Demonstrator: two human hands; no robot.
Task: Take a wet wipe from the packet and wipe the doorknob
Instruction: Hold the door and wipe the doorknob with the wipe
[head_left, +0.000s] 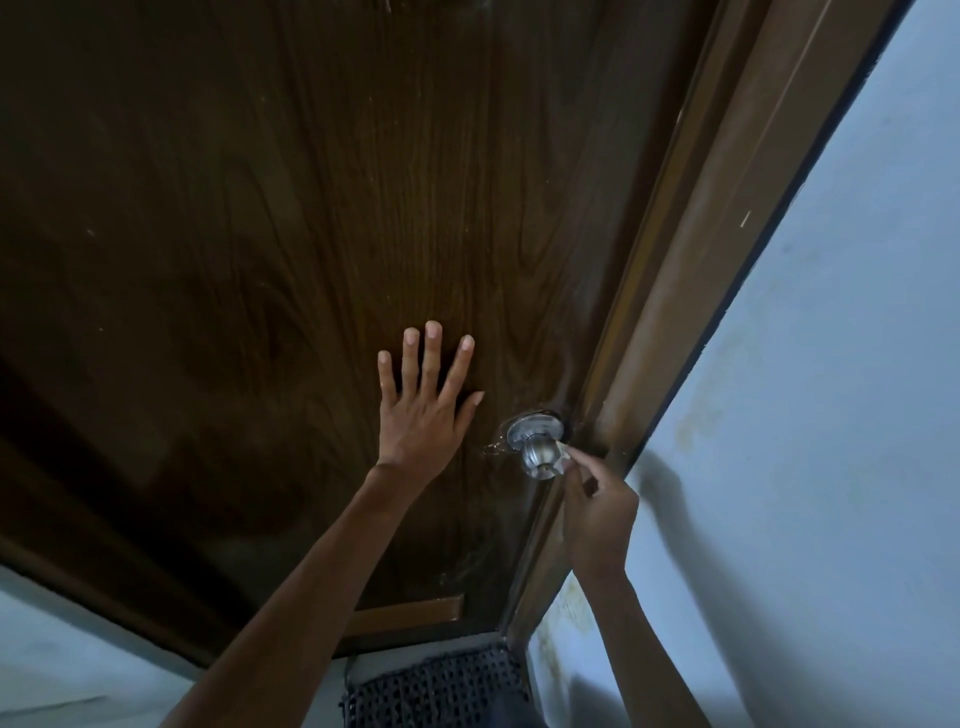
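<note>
A round silver doorknob (538, 453) on a metal rose plate sticks out of the dark wooden door (291, 218) near its right edge. My right hand (597, 512) is shut on a small white wet wipe (563, 460), pressing it against the knob's right side. My left hand (423, 402) lies flat on the door just left of the knob, fingers spread, holding nothing. The wipe packet is not in view.
The brown door frame (691, 291) runs along the door's right edge, with a pale blue wall (831, 415) beyond it. A dark woven mat (441, 686) lies on the floor at the foot of the door.
</note>
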